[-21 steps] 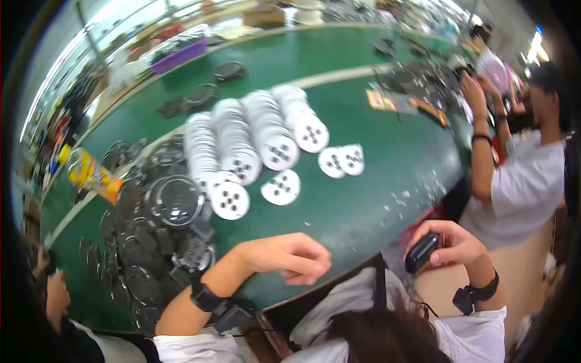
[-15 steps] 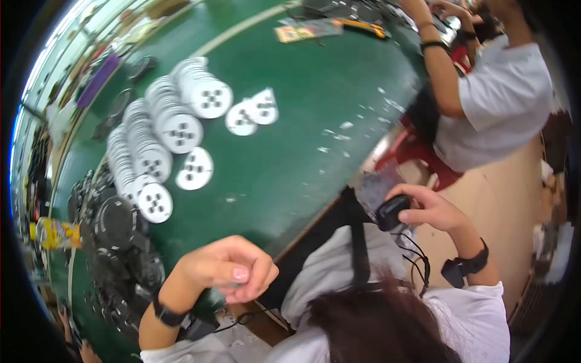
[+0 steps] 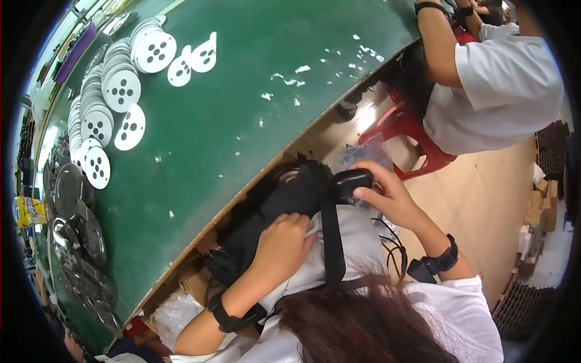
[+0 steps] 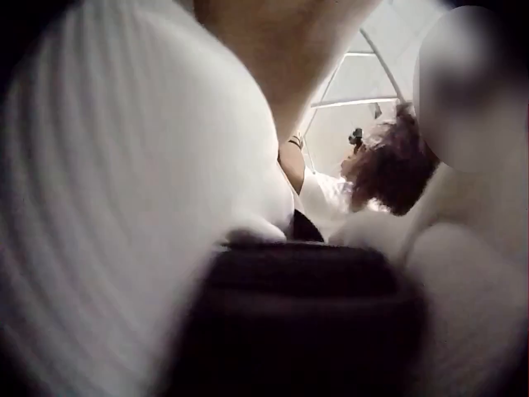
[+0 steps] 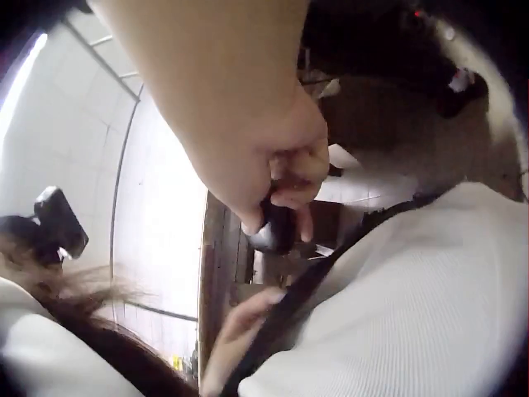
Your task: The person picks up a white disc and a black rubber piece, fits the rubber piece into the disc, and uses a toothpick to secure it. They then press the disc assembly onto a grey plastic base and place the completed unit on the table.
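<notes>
In the head view my right hand (image 3: 387, 196) grips a glossy black rounded object (image 3: 353, 181) between thumb and fingers, beyond the table's front edge. The same black object (image 5: 274, 230) shows under the curled fingers in the right wrist view. My left hand (image 3: 281, 248) is low over the lap, its bent fingers at the light grey cloth (image 3: 299, 275) beside a black strap (image 3: 331, 242). Its fingertips are hidden, so I cannot tell whether they pinch the cloth. Mostly a sleeve and a dark wristband (image 4: 306, 281) fill the left wrist view.
On the green table (image 3: 200, 133) stand rows of white discs with dark holes (image 3: 121, 91), several loose ones beside them. Clear-and-black round parts (image 3: 72, 199) pile at the left. White scraps (image 3: 302, 69) dot the surface. A red stool (image 3: 417, 145) and a seated person are at the right.
The head view has swung down and right, so the discs sit farther left. My left hand has come off the tabletop area to the lap. The black object stays in my right hand.
</notes>
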Demonstrator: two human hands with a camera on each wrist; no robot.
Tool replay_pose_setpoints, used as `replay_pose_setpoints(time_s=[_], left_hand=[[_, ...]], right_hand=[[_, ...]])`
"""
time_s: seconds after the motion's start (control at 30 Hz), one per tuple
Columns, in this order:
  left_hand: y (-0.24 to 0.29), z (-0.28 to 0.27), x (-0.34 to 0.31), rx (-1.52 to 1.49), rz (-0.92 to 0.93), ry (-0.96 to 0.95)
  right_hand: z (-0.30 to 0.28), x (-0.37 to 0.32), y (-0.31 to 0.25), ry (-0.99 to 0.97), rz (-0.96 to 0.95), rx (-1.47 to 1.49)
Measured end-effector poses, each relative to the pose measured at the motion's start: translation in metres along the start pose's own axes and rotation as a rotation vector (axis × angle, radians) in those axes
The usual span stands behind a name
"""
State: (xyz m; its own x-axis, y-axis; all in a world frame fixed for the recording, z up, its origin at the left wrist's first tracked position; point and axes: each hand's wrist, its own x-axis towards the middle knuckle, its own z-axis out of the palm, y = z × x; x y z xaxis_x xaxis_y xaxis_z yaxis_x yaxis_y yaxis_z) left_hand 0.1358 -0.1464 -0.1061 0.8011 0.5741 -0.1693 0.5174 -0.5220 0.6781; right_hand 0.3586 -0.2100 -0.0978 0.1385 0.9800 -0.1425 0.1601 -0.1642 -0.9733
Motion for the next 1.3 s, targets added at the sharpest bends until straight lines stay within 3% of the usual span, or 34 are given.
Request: replay_pose_setpoints(time_s=[0.07, 0.13, 0.2, 0.23, 0.27, 0.37, 0.43, 0.47, 0.53, 0.6, 0.67, 0.83, 0.87, 0.93, 1.0, 1.07, 1.13, 1.2, 1.3], left_hand=[[0.01, 0.009, -0.001, -0.118, -0.016, -0.05], [0.035, 0.012, -0.009, -0.567, 0.335, -0.199], [0.058, 0.027, -0.022, -0.967, 0.485, -0.344], [0.055, 0.027, -0.014, -0.925, 0.583, -0.322], [0.053, 0.015, -0.017, -0.65, 0.541, -0.342], [0.044, 0.019, -0.029, -0.594, 0.463, -0.334], [0.031, 0.002, -0.03, -0.542, 0.465, -0.201], [0.032, -0.012, -0.029, -0.783, 0.187, -0.232], [0.031, -0.025, -0.008, -0.543, -0.094, -0.155], [0.029, -0.004, 0.011, -0.184, 0.012, -0.013], [0.033, 0.017, 0.02, -0.017, 0.023, -0.172], [0.037, 0.014, 0.035, 0.099, 0.143, -0.299], [0.034, 0.01, 0.036, 0.102, 0.154, -0.303], [0.026, 0.002, 0.035, -0.238, 0.046, -0.307], [0.029, 0.002, 0.026, -0.305, 0.013, -0.26], [0.036, 0.002, 0.015, -0.432, 0.015, -0.057], [0.04, 0.004, 0.008, -0.395, 0.051, -0.061], [0.043, 0.009, 0.002, -0.399, 0.114, 0.031], [0.04, 0.013, -0.004, -0.419, 0.152, 0.042]], right_hand=[[0.003, 0.01, -0.004, -0.109, -0.01, -0.081], [0.005, 0.02, -0.01, -0.219, -0.03, -0.166], [0.009, 0.021, -0.016, -0.437, -0.109, -0.286], [0.009, 0.018, -0.025, -0.551, -0.092, -0.364], [0.012, 0.011, -0.017, -0.555, -0.329, -0.36], [-0.001, -0.027, -0.039, -0.522, -0.237, -0.701], [-0.015, -0.047, -0.042, -0.504, -0.202, -0.754], [-0.019, -0.051, -0.043, -0.486, -0.18, -0.809], [-0.019, -0.054, -0.044, -0.492, -0.179, -0.828], [-0.011, -0.065, -0.043, -0.439, -0.172, -0.832], [-0.01, -0.07, -0.043, -0.435, -0.176, -0.867], [-0.005, -0.094, -0.04, -0.365, -0.059, -0.762], [-0.005, -0.096, -0.036, -0.353, -0.054, -0.764], [-0.003, -0.097, -0.029, -0.352, -0.011, -0.666], [-0.001, -0.091, -0.032, -0.348, -0.012, -0.668], [0.005, -0.083, -0.032, -0.337, -0.021, -0.675], [0.016, -0.071, -0.023, -0.182, 0.183, -0.441], [0.024, -0.057, -0.008, -0.145, 0.195, -0.477], [0.033, -0.033, -0.002, -0.045, 0.062, -0.826]])
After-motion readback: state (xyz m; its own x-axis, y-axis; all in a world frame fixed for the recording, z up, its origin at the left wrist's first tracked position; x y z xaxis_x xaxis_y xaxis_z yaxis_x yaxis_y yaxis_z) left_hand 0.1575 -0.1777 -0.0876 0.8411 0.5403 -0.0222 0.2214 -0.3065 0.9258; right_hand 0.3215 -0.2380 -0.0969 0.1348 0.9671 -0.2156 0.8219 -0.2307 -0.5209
